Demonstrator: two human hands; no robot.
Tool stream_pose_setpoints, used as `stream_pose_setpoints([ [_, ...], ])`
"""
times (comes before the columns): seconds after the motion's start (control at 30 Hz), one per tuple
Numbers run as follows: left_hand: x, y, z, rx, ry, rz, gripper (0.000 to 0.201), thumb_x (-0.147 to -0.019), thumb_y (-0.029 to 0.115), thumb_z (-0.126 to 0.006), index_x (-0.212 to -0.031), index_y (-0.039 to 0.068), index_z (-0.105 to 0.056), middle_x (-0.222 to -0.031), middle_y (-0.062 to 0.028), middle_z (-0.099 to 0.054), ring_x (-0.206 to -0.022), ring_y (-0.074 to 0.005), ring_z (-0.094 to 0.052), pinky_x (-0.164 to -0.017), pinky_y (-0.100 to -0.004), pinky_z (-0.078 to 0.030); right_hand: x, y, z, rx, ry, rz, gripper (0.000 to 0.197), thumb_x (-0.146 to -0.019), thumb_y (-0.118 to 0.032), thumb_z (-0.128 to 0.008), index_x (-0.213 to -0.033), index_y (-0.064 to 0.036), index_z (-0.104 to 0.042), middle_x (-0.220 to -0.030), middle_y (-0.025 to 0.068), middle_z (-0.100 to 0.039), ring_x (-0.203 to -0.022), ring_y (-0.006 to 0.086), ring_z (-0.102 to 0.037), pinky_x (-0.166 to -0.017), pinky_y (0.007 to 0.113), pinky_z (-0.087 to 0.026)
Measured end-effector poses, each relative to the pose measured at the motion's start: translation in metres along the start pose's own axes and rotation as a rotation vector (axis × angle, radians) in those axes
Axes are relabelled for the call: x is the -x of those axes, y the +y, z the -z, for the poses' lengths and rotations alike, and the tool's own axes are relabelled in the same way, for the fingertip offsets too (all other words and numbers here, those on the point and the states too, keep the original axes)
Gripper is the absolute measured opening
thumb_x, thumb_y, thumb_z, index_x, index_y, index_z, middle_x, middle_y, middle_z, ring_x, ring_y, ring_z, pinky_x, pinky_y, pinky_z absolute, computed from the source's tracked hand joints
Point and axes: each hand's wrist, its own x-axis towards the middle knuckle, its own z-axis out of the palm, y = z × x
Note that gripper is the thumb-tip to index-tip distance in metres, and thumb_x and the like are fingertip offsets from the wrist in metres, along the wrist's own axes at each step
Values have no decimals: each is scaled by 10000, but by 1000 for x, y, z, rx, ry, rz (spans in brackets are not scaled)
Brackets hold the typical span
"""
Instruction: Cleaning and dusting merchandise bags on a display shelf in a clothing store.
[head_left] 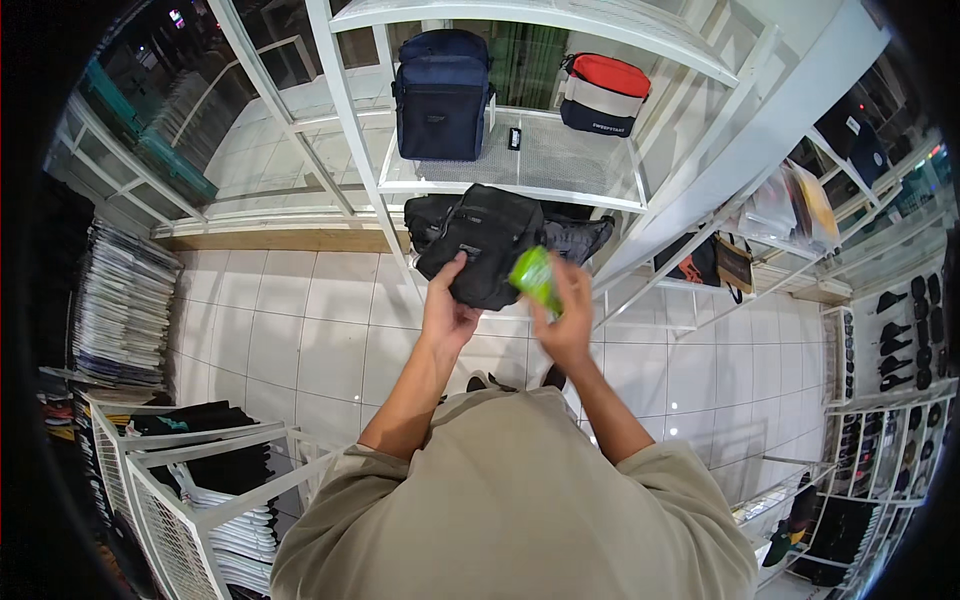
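Two things are occupying us: our left hand (448, 308) is gripping a black bag (492, 240) at twelve o'clock, thumb on its front, fingers curled beneath; our right hand (566, 318), half closed, is holding a blurred green item (537, 278) at the bag's four o'clock. Beyond, a navy backpack (443, 100) is standing on a white shelf (560, 165).

From where I stand, both bare forearms (405, 395) reach forward, angling inward; the left hand (450, 308) grips, thumb (456, 266) uppermost, while the right hand (566, 325), nearby, curls its slightly blurred fingers (572, 284).
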Motion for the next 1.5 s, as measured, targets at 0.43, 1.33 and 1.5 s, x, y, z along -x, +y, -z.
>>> stream_pose_setpoints([
  [0.43, 1, -9, 0, 78, 68, -33, 336, -903, 243, -814, -1176, 110, -671, -1127, -34, -742, -1024, -177, -723, -902, -341, -604, -20, 17, -7, -33, 138, -211, 696, -795, -114, -839, -1439, -36, -589, -1276, 210, -571, -1164, 356, -591, -1027, 411, -474],
  [1.33, 2, -9, -4, 193, 221, -89, 344, -946, 259, -781, -1221, 98, -653, -1195, -53, -718, -1056, -200, -709, -936, -343, -613, -2, 16, -14, 18, 92, -10, 622, -783, -157, -869, -1358, -50, -656, -1173, 179, -598, -1045, 347, -618, -904, 431, -516],
  [1.5, 2, -7, 4, 223, 165, -50, 378, -908, 276, -822, -1217, 132, -660, -1169, -42, -724, -1047, -191, -714, -928, -333, -616, 5, -8, 1, -39, -18, 209, 618, -757, -161, -868, -1337, -64, -678, -1163, 178, -603, -1044, 346, -616, -891, 430, -521],
])
